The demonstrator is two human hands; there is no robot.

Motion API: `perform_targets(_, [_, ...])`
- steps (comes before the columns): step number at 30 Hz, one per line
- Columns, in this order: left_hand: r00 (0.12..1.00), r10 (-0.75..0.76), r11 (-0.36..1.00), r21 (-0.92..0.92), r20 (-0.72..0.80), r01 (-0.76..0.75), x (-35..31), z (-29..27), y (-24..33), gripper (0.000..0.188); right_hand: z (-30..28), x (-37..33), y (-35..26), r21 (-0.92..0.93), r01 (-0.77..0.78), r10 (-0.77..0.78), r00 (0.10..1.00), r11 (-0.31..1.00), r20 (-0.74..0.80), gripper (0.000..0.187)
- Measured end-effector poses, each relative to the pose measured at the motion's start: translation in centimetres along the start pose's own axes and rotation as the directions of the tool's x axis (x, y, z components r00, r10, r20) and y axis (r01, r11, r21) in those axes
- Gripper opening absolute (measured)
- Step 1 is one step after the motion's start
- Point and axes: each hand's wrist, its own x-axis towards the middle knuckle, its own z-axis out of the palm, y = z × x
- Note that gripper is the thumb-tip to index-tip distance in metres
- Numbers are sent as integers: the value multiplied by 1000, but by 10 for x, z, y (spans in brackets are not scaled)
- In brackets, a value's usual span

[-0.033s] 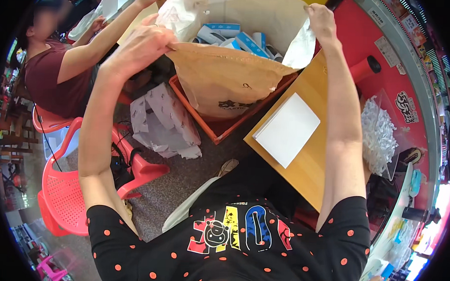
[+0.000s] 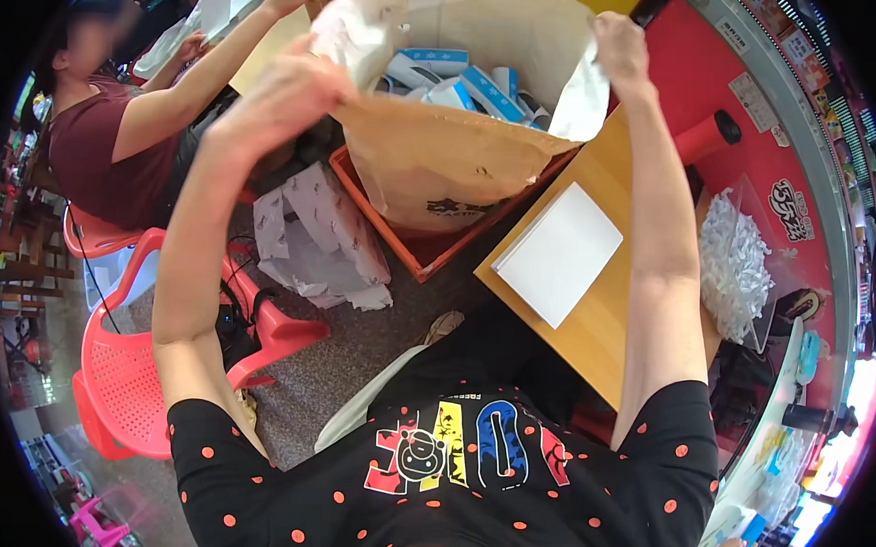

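Note:
A large brown sack with a pale lining (image 2: pixel 443 143) stands with its mouth spread wide. My left hand (image 2: pixel 295 90), smeared a little by motion, is closed on the left side of its rim. The opposite side of the rim is gripped by my right hand (image 2: pixel 619 50). Several small blue-and-white boxes (image 2: pixel 491 92) lie jumbled inside the sack; the lower ones are hidden by its front wall. The sack's bottom sits in an orange-red crate (image 2: pixel 421 269) on the floor.
A wooden table (image 2: pixel 594 361) at the right bears a stack of white sheets or cards (image 2: pixel 560 254). Crumpled white wrapping (image 2: pixel 319 236) lies left of the crate. Nearby are a red plastic chair (image 2: pixel 130 378), a bag of white scraps (image 2: pixel 737 269) and a seated person (image 2: pixel 104 156).
Both hands have shifted very slightly, the right one a little inward. The sack's rim and front wall have moved with them, and the boxes inside look almost the same.

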Motion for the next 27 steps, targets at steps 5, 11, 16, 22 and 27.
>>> perform_targets(5, [987, 128, 980, -167, 93, -111, 0, 49, 4, 7, 40, -31, 3, 33, -176, 168, 971, 984, 167, 35])
perform_targets(11, [963, -4, 994, -100, 270, 33, -1, 29, 17, 10, -41, -57, -39, 263, -92, 116, 990, 960, -79, 54])
perform_targets(16, [984, -104, 951, -305, -142, 56, -16, 23, 46, 51, -129, -179, -67, 471, 23, -43, 999, 882, 31, 39])
perform_targets(22, [777, -578, 576, -800, -252, 170, -93, 70, 144, 52, -156, -348, -79, 251, -53, -12, 968, 967, 252, 44])
perform_targets(27, [614, -710, -156, -927, 345, 340, -134, 119, 265, 36, -135, -395, -94, 125, 2, -29, 976, 992, 214, 50])
